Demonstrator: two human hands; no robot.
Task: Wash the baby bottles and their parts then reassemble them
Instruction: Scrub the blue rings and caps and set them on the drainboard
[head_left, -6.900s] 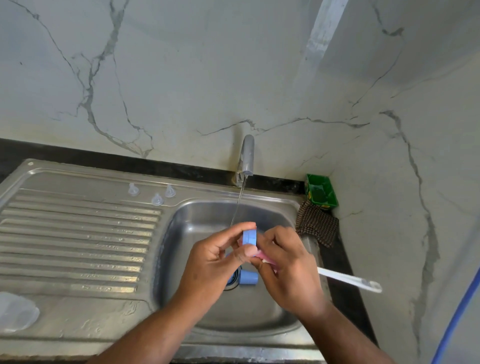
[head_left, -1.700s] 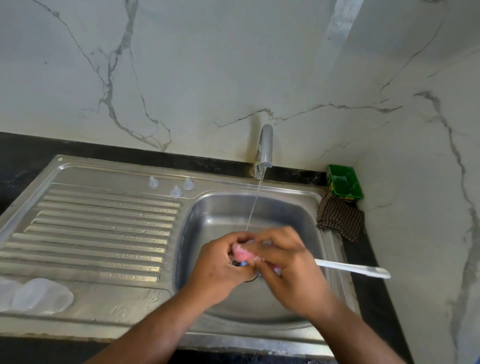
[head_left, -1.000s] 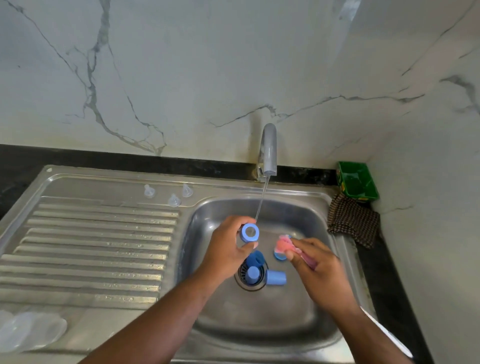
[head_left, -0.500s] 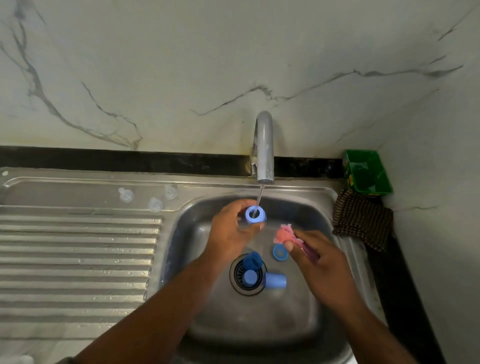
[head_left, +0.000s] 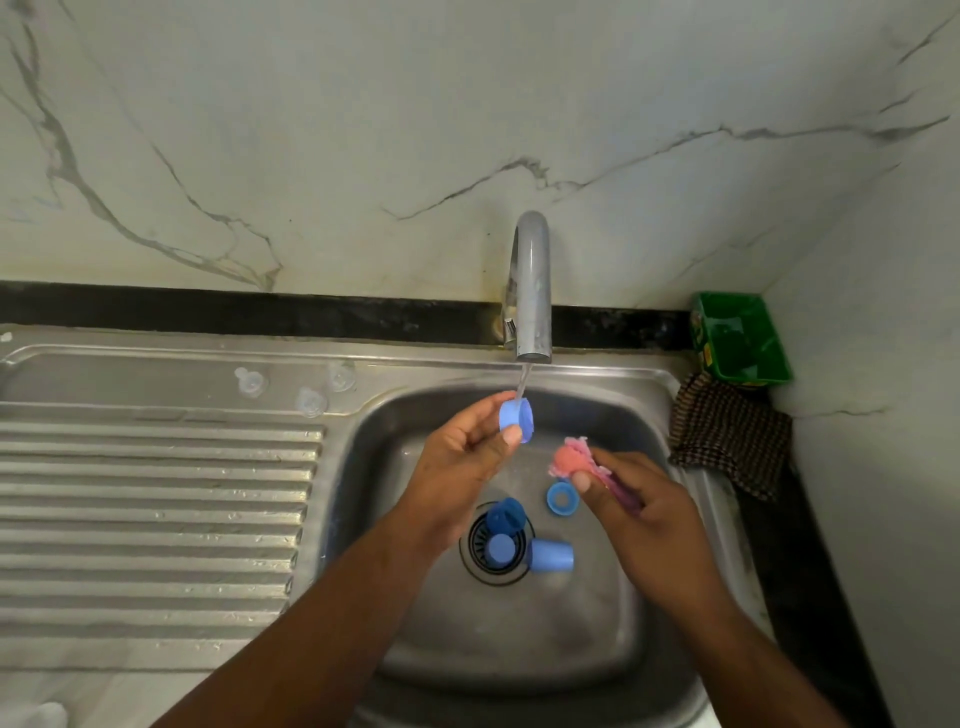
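The drain (head_left: 471, 543) sits mid-floor in the sink basin (head_left: 597, 639). Two caps (head_left: 503, 514) rest on the drain and a third cap (head_left: 551, 556) lies just beside it at 3 o'clock. A loose ring (head_left: 562, 499) lies at 1 o'clock. The faucet (head_left: 532, 291) stands behind the basin at 12 o'clock. Under its spout the left grip (head_left: 457, 462) holds a screw ring (head_left: 516, 420). Just right of it, the right grip (head_left: 639, 514) holds a bottle brush (head_left: 569, 460). The drainboard (head_left: 156, 519) lies at 9 o'clock, with three nipples (head_left: 310, 401) near its back edge. At 2 o'clock a cloth (head_left: 727, 441) lies on the tabletop, with a small tub (head_left: 743, 338) behind it.
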